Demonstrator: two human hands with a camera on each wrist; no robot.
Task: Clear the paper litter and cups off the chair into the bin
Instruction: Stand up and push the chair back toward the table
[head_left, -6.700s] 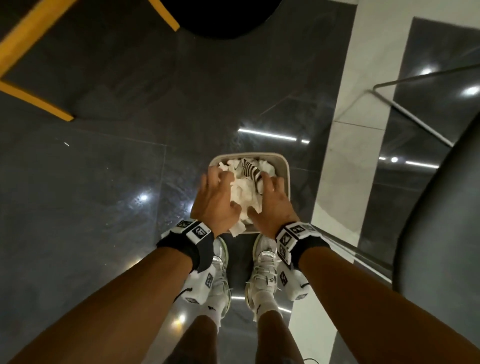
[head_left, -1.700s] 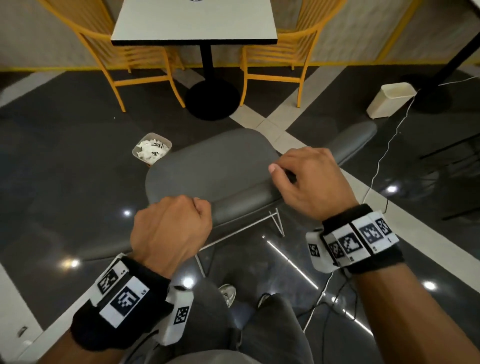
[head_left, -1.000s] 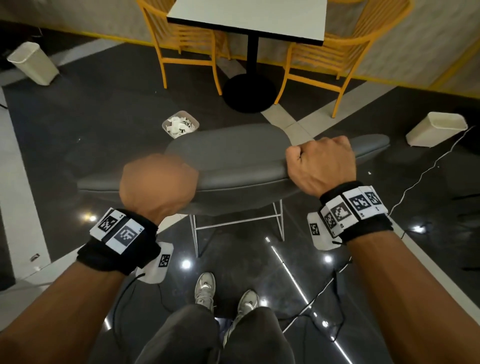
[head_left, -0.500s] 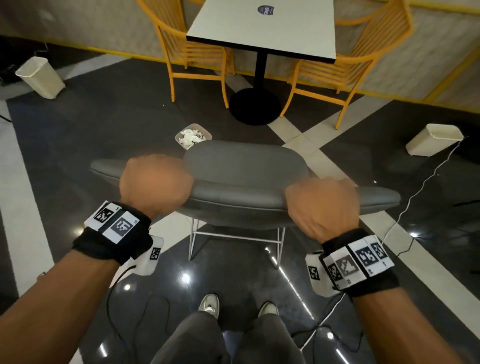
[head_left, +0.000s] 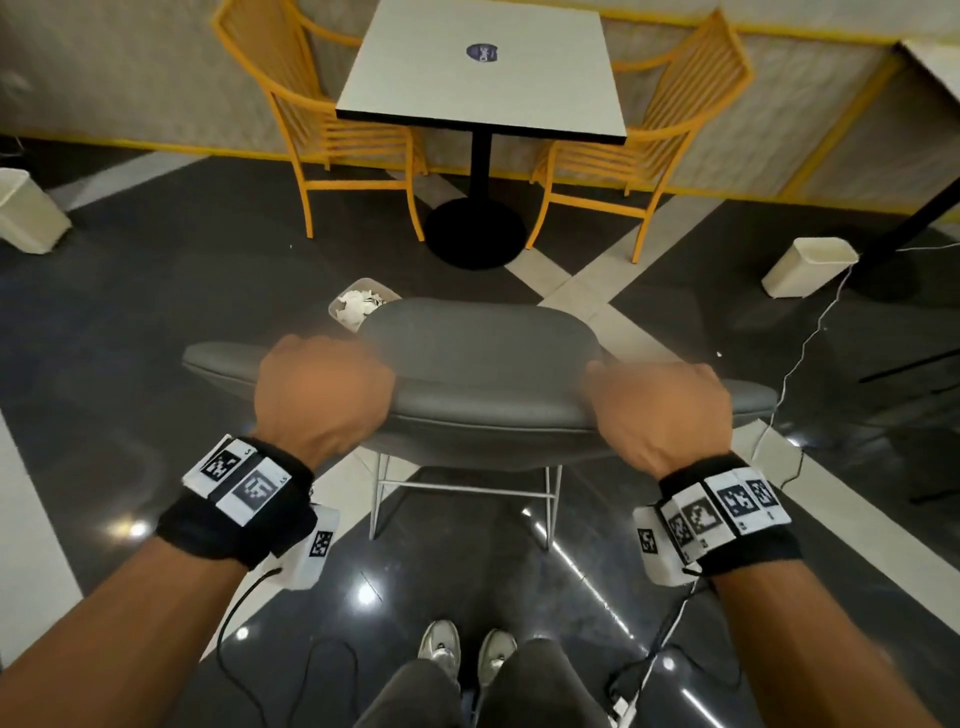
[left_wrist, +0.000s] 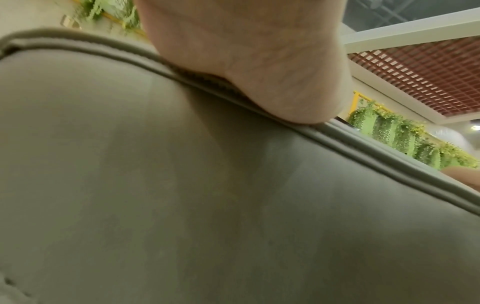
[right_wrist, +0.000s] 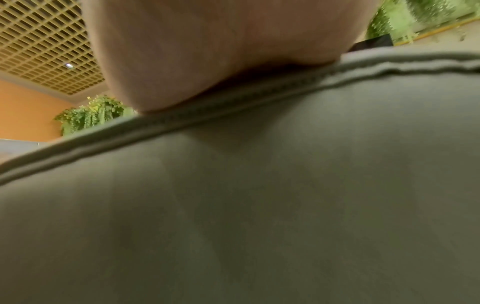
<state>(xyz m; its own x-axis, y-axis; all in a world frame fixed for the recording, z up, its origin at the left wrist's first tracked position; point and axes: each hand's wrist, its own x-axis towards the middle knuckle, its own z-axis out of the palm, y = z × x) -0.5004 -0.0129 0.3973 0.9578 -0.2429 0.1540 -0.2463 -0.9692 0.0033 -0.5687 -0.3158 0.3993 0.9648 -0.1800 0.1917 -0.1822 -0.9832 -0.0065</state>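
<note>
A grey upholstered chair (head_left: 483, 358) stands in front of me, its back towards me and its seat bare. My left hand (head_left: 322, 387) grips the top edge of the backrest on the left, fingers curled over it. My right hand (head_left: 660, 410) grips the same edge on the right. Both wrist views are filled by the grey backrest (left_wrist: 182, 195) (right_wrist: 259, 205) with a palm pressed on its piped seam. Behind the chair's left corner a small white bin (head_left: 358, 306) stands on the floor, filled with white paper litter.
A white table (head_left: 483, 67) on a black pedestal stands beyond with a yellow chair (head_left: 322, 130) on each side. Other white bins (head_left: 26, 213) (head_left: 810, 265) stand far left and lie far right. White cables (head_left: 800, 364) run across the dark glossy floor by my feet.
Earlier both hands pressed litter into the bin. Since then I stood behind the chair and gripped its backrest; over the last second the chair has swung round square to me and my right hand slid outward.
</note>
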